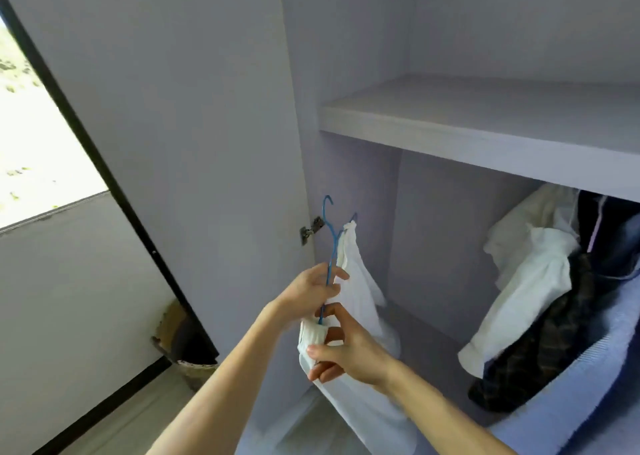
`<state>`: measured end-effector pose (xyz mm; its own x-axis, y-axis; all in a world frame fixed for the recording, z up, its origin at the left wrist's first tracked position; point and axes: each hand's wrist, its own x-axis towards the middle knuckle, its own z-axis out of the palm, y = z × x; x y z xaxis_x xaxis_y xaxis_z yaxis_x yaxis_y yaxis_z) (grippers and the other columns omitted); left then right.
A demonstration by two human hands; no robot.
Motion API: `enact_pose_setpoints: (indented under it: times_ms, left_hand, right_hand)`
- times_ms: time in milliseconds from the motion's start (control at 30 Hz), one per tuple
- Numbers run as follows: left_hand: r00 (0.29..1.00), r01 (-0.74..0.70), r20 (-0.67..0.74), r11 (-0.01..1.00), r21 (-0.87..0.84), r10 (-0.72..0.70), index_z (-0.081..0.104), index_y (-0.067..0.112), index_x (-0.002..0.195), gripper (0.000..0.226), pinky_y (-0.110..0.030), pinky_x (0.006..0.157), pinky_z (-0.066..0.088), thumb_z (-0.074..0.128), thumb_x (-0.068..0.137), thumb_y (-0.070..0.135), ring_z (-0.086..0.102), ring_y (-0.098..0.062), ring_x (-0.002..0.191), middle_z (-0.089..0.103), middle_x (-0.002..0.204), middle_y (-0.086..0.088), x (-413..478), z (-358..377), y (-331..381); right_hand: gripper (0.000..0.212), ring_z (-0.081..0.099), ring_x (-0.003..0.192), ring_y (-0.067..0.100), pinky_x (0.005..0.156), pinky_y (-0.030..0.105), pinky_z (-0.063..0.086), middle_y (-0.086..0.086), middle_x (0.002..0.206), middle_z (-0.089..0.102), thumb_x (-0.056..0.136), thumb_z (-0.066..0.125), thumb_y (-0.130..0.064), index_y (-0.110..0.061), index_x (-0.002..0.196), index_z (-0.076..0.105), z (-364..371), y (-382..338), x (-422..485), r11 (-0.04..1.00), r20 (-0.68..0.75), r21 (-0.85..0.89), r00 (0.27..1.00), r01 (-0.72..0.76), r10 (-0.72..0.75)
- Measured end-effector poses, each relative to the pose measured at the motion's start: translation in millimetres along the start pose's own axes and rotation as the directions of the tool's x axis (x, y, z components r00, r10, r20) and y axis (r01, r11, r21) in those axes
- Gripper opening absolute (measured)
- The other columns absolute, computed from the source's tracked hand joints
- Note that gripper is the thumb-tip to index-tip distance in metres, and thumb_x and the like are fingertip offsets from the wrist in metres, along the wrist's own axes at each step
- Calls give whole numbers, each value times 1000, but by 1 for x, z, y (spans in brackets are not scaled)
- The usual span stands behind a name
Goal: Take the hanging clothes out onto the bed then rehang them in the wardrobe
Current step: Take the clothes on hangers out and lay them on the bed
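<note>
Holding a blue hanger [333, 246] by its stem, the left hand [313, 290] has fingers curled tight round the wire, down and left of the shelf [485, 125]. The right hand [349, 352] sits just under it, thumb and fingers clamped on the bunched neck of a white top [360, 281] that droops off the hanger. Both are in front of the wardrobe [346, 56] opening, below the shelf's left end, not hooked on anything afaict.

Other stuff: under the shelf's right half hang more clothes, packed touching each other: a white shirt [530, 281], a dark plaid piece [554, 333] and a blue piece [606, 368] in front. They're well apart from the hands w/ bare back panel between. Left of the shelf the door [173, 143] stands open, its hinge [310, 231] right beside the hanger hook. Further left there's a bright window [34, 125], and a basket [188, 350] half behind the door's bottom edge.

Hard to make out: a 2nd hook [353, 216] pokes up next to the first, so maybe two hangers, but can't tell if the white fabric is one piece or two. Whatever the clothes hang from is hidden behind the shelf's front edge. The top's hem is cut off at the bottom, and the blue piece runs out of view on the right.
</note>
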<state>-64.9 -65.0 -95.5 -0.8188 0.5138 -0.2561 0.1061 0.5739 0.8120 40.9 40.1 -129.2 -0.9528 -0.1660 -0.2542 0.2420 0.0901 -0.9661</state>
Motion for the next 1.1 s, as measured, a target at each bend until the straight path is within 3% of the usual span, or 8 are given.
enact_pose_setpoints:
  times_ms: [233, 367, 467, 700, 767, 867, 1000, 1100]
  left_hand:
    - [976, 164, -133, 983, -82, -173, 69, 28, 78, 40, -30, 77, 48, 50, 82, -6, 57, -16, 86, 65, 96, 5, -155, -25, -87]
    - [936, 224, -231, 956, -190, -265, 66, 29, 70, 37, -43, 93, 53, 51, 77, -5, 64, -27, 96, 66, 92, -3, -268, -18, -126]
    - [884, 249, -328, 929, -276, -334, 63, 28, 67, 39, -48, 96, 52, 54, 80, -8, 68, -24, 101, 68, 111, -14, -354, -4, -140]
    - [724, 283, -474, 843, -458, -501, 52, 20, 67, 33, -17, 83, 50, 63, 82, -7, 65, -1, 104, 70, 116, -5, -561, 53, -130]
    - [661, 280, -503, 804, -524, -557, 53, 20, 72, 27, -14, 77, 47, 63, 85, -2, 64, 3, 98, 71, 119, 1, -616, 78, -122]
    - [462, 213, -605, 743, -635, -649, 65, 23, 85, 19, -21, 77, 45, 62, 91, 5, 64, -4, 92, 70, 116, 6, -689, 130, -110]
    - [-94, 378, -707, 632, -676, -701, 58, 43, 122, 37, -24, 96, 45, 71, 87, 46, 53, 0, 114, 57, 124, 18, -765, 224, -103]
    - [-176, 312, -534, 468, -827, -827, 59, 49, 114, 47, -29, 102, 47, 54, 79, 80, 56, 3, 115, 60, 117, 25, -805, 295, -85]
  right_hand:
    - [27, 74, 80, 23, 69, 30, 53, -1, 105, 69, 93, 62, -10, -28, 113, 60, 83, 35, -17, 964, 223, -264, 975, 42, 19]
    - [16, 67, 91, 9, 83, 27, 54, -13, 101, 65, 90, 68, -26, -32, 104, 63, 119, 45, -24, 792, 121, -538, 956, 288, -266]
    - [26, 58, 95, 12, 83, 26, 46, -9, 104, 54, 86, 72, -33, -27, 109, 62, 172, 54, -46, 616, 236, -602, 851, 507, -469]
    - [32, 50, 114, 30, 91, 43, 37, 3, 116, 58, 86, 64, -52, -21, 95, 68, 301, 54, -122, 177, 380, -595, 468, 784, -798]
    - [44, 61, 101, 27, 88, 44, 36, -6, 90, 65, 94, 52, -56, -21, 72, 66, 341, 47, -146, 97, 520, -455, 352, 885, -778]
    - [59, 58, 62, 26, 70, 36, 39, -13, 56, 40, 97, 43, -59, -21, 53, 49, 397, 37, -199, 81, 627, -215, 201, 973, -753]
    - [63, 55, 56, 26, 66, 34, 38, -12, 51, 36, 93, 44, -63, -18, 50, 46, 459, 33, -282, 30, 695, -77, 75, 997, -715]
    - [62, 46, 50, 27, 62, 29, 33, -8, 47, 38, 88, 50, -63, -14, 50, 47, 485, 26, -341, 34, 767, 50, -16, 998, -642]
